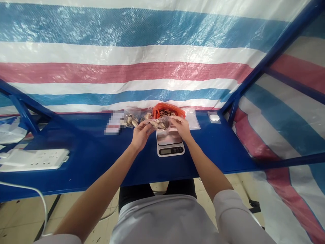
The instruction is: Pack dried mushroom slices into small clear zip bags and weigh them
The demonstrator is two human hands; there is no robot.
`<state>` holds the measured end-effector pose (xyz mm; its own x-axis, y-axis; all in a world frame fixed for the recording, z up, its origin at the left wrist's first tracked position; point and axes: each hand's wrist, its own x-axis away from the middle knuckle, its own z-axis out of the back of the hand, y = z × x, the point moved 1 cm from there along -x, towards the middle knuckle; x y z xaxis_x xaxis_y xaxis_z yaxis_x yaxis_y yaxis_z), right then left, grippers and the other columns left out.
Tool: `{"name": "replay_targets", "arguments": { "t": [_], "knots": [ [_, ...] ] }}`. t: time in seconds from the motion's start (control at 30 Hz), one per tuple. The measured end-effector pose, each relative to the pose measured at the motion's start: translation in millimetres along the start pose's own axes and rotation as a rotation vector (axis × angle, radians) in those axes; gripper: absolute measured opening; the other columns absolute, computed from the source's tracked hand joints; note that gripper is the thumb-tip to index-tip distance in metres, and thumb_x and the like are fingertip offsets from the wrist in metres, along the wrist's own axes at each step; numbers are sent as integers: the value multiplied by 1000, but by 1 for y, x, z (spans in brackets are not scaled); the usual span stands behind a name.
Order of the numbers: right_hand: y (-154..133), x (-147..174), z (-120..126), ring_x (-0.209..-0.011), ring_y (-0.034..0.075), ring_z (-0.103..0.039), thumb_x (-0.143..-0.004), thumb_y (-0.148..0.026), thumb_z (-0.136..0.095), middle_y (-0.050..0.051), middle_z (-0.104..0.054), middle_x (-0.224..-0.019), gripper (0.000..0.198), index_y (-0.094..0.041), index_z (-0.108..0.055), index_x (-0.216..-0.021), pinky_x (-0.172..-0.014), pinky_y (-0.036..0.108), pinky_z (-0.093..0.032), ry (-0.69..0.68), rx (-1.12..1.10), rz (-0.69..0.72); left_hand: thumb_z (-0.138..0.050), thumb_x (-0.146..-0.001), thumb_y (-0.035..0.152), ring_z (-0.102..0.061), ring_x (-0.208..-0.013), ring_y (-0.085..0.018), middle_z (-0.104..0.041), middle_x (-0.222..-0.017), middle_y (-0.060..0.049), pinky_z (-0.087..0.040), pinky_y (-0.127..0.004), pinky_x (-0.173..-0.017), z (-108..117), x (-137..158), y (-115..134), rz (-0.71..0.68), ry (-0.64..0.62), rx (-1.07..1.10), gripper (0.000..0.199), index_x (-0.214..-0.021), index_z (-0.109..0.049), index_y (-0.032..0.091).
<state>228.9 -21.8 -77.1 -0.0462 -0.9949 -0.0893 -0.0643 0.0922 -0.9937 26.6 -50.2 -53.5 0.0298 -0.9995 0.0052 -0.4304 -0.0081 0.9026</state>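
Between my two hands I hold a clear plastic bag (161, 124) with several pale, dark-edged pieces inside, perhaps shells or nuts. My left hand (142, 134) pinches its left end and my right hand (180, 126) grips its right end. Below the bag is a kitchen scale (170, 149) with a metal plate and a small display; the bag hides the plate's back part. Just behind stands an orange-red plastic bag (169, 107), its mouth spread, with many similar pieces in it. Left of my hands lies another filled clear bag (132, 119), and a further one (147, 116) is partly covered.
Flat clear bags (193, 119) lie right of the orange bag. A small packet with a round white item (214, 117) rests at the back right. A white power strip (48, 159) sits on the left of the blue table (101, 162). Striped sheeting (127, 73) hangs behind.
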Motion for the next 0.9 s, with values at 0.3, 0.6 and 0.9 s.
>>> {"name": "replay_targets", "arguments": {
  "t": [0.3, 0.6, 0.9],
  "knots": [
    [-13, -7, -10, -93, 23, -73, -70, -46, -80, 6, -77, -98, 40, -18, -79, -99, -84, 38, -64, -45, 45, -49, -76, -77, 38, -66, -95, -21, -69, -104, -8, -57, -33, -82, 36, -7, 6, -488, 188, -757, 38, -108, -69, 18],
    [-17, -20, -18, -90, 22, -73, -72, -44, -79, 5, -76, -104, 36, -20, -80, -99, -78, 37, -65, -115, 71, -22, -62, -89, 32, -65, -73, -17, -73, -88, -6, -53, -30, -75, -3, -14, 0, -629, -215, -1044, 18, -93, -72, 18],
    [-17, -18, -26, -91, 25, -75, -74, -53, -76, 6, -76, -106, 40, -22, -79, -99, -75, 37, -66, -116, -61, -136, -64, -86, 46, -65, -67, -17, -74, -76, -5, -50, -28, -67, -10, -34, -13, -330, -167, -935, 33, -88, -76, 15]
  ]
}}
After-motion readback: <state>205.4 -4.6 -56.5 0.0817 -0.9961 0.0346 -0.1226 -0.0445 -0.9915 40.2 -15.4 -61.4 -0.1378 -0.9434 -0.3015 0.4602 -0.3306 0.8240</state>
